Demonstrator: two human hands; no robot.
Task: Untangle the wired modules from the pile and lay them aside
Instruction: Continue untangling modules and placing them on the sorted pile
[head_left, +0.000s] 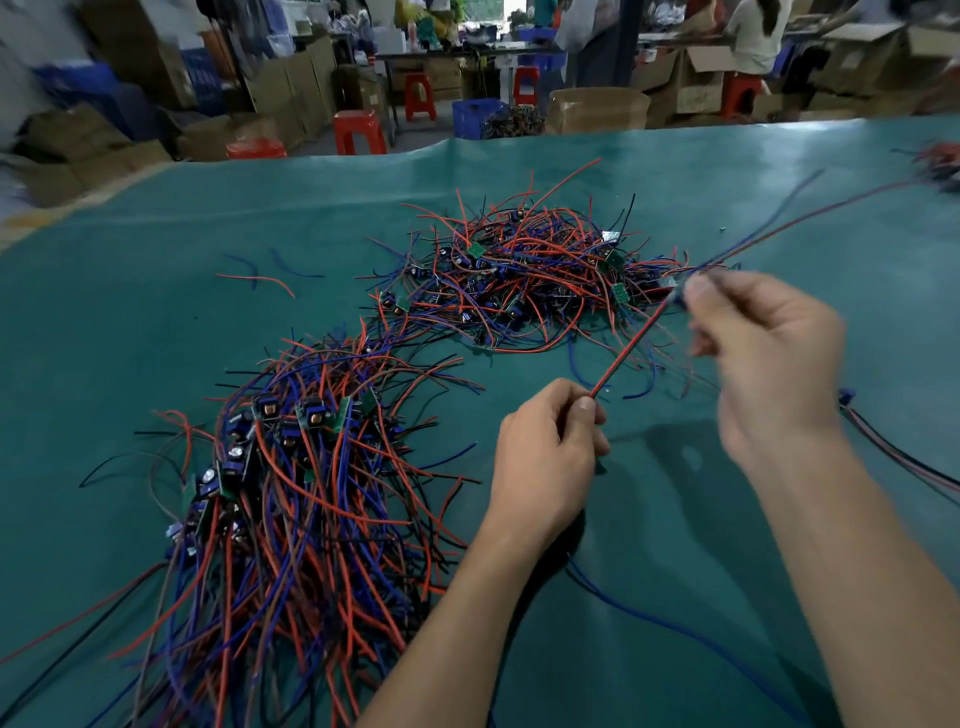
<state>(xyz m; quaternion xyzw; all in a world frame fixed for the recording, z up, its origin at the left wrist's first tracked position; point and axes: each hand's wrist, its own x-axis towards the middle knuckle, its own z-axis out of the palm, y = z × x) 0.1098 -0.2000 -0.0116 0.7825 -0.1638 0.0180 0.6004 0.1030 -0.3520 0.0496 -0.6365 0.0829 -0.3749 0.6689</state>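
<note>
Left fingers: we see the left hand (545, 457) curled into a loose fist, thumb and forefinger pinching the near end of a thin red wire (631, 345).
Right fingers: the right hand (769, 358) is blurred; its fingertips (698, 288) are bunched together and pinch the far end of the same wire, where a small module seems to sit, though we cannot make out its shape.
Red wire: smooth, round insulation, stretched straight and taut between our two hands, rising from lower left to upper right above the mat.
Trailing leads: a blue and a dark red strand (810, 210) run on from the right fingertips toward the far right edge, thin and slightly bowed.
Tangled pile (524, 275): just beyond the right hand, a knotted mound of red, blue and black wires with small green circuit boards and dark blocky components poking out.
Laid-aside bundle (291, 493): left of the left hand, modules clustered at the far end, their wires combed roughly parallel toward us.
Loose scraps (260, 275): a few short red and blue wire pieces lie apart on the left of the mat.
Mat (156, 322): matte teal sheet, smooth with faint creases, covering the whole table.
Background: red plastic stools (358, 132) and brown cardboard boxes (597, 111) beyond the far edge.
</note>
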